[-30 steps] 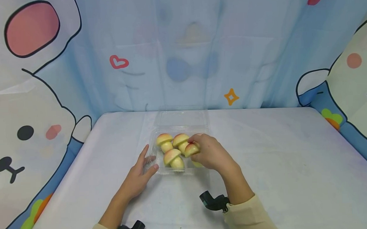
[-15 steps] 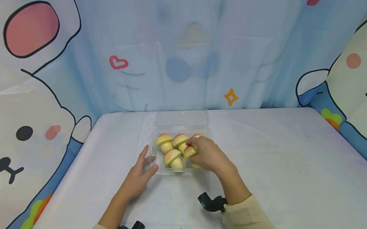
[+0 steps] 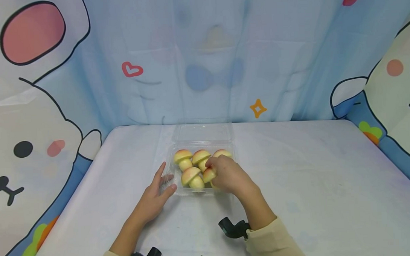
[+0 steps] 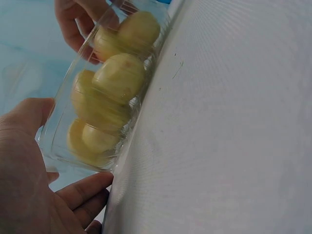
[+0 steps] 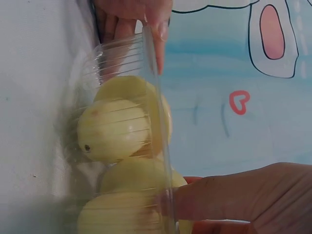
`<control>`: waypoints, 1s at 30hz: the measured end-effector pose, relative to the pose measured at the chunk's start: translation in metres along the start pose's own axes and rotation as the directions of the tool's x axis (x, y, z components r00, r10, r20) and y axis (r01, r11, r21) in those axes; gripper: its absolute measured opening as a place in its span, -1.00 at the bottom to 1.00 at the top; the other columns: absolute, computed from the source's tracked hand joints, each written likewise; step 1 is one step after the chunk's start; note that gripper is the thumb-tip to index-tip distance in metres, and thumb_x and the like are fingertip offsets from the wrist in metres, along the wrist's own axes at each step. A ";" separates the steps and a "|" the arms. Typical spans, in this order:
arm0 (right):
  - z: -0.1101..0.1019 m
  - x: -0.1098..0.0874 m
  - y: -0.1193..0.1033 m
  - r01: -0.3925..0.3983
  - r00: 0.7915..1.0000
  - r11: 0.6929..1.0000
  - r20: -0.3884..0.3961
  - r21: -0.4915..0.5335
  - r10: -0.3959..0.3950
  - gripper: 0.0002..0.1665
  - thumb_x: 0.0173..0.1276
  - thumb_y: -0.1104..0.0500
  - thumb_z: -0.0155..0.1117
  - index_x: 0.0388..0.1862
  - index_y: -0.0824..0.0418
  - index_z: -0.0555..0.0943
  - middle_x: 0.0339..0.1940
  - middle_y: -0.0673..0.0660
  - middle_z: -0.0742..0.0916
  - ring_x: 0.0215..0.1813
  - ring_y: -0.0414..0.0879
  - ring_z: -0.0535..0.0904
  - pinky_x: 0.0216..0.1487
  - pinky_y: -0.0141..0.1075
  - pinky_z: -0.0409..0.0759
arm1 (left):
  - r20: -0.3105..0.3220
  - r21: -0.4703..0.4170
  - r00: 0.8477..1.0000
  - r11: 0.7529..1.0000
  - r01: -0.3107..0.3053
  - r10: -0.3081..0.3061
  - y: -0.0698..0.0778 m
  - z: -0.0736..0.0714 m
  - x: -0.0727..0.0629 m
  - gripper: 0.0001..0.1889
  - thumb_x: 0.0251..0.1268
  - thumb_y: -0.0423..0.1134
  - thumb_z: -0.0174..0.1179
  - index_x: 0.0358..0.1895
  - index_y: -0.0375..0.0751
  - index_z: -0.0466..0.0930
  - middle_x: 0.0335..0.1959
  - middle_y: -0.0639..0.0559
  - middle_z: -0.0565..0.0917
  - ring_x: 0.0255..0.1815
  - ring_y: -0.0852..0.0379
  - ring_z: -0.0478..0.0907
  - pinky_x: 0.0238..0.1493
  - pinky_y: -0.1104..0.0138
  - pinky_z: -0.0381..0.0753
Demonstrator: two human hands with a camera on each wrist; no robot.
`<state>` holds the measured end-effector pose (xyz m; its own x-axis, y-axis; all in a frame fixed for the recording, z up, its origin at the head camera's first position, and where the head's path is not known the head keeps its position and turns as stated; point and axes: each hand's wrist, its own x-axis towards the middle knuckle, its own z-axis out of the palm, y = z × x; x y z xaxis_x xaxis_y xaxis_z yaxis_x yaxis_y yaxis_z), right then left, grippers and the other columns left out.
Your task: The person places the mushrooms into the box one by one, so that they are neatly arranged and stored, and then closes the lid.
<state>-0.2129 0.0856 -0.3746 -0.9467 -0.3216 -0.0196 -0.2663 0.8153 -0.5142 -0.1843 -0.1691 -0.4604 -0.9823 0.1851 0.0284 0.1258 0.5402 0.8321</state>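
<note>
A clear plastic box (image 3: pixel 180 191) stands on the table with its hinged lid (image 3: pixel 205 132) folded back. Inside lie several mushroom-shaped apples (image 3: pixel 182 159), pale yellow with a reddish blush on the caps. My right hand (image 3: pixel 228 174) reaches into the front right of the box and pinches one mushroom-shaped apple (image 3: pixel 209 175) between thumb and fingers; part of it is hidden behind the hand. At the box's left side my left hand (image 3: pixel 154 197) rests with fingers spread. In the left wrist view, the left thumb (image 4: pixel 36 109) touches the rim and the straight fingers (image 4: pixel 85 195) lie by the base.
A white cloth covers the table (image 3: pixel 312 184). Behind it hangs a blue cartoon curtain (image 3: pixel 277 57), meeting the table's far edge just behind the lid. Black wrist cameras (image 3: pixel 233 228) sit at both cuffs.
My right hand has moved slightly left and down into the box with the mushroom-shaped apple, which now sits lower beside the front left one. The left hand stays in place.
</note>
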 end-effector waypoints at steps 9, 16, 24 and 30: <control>0.004 -0.002 -0.002 0.034 0.999 0.997 -0.032 -0.064 -0.036 -0.50 0.11 0.54 0.26 0.04 0.24 0.73 -0.08 0.14 0.78 -0.11 0.01 0.63 0.00 -0.08 0.64 | -0.003 -0.002 1.000 1.000 -0.007 0.007 -0.001 0.000 0.000 -0.16 0.58 0.05 0.11 0.72 0.15 -0.20 0.49 -0.11 0.50 0.63 -0.29 0.19 0.56 -0.35 0.03; 0.004 -0.005 -0.002 0.042 0.999 0.991 -0.023 -0.124 -0.045 -0.53 0.20 0.47 0.28 0.08 0.21 0.74 -0.02 0.15 0.79 0.04 0.18 0.67 0.10 0.01 0.63 | -0.001 -0.013 1.000 1.000 -0.014 0.014 -0.002 0.001 0.000 -0.16 0.58 0.05 0.11 0.71 0.16 -0.20 0.48 -0.10 0.51 0.63 -0.28 0.21 0.55 -0.33 0.06; 0.005 -0.007 -0.002 -0.003 1.000 0.992 0.010 -0.125 0.004 -0.53 0.27 0.41 0.30 0.17 0.19 0.71 0.11 0.21 0.74 0.20 0.33 0.61 0.24 0.12 0.57 | -0.002 -0.014 1.000 1.000 -0.004 0.004 0.000 0.001 0.000 -0.15 0.58 0.03 0.12 0.72 0.15 -0.20 0.48 -0.11 0.51 0.62 -0.28 0.22 0.56 -0.33 0.06; 0.004 -0.005 -0.002 -0.003 1.000 0.991 0.005 -0.132 0.004 -0.53 0.28 0.39 0.30 0.17 0.18 0.72 0.07 0.14 0.78 0.18 0.32 0.63 0.17 0.09 0.60 | 0.001 -0.013 1.000 1.000 0.002 -0.002 0.001 0.000 0.000 -0.16 0.58 0.03 0.11 0.72 0.16 -0.21 0.49 -0.12 0.50 0.62 -0.28 0.22 0.56 -0.32 0.06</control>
<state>-0.2067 0.0836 -0.3766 -0.9468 -0.3208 -0.0263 -0.2848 0.8727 -0.3965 -0.1840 -0.1683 -0.4600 -0.9825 0.1845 0.0263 0.1219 0.5295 0.8395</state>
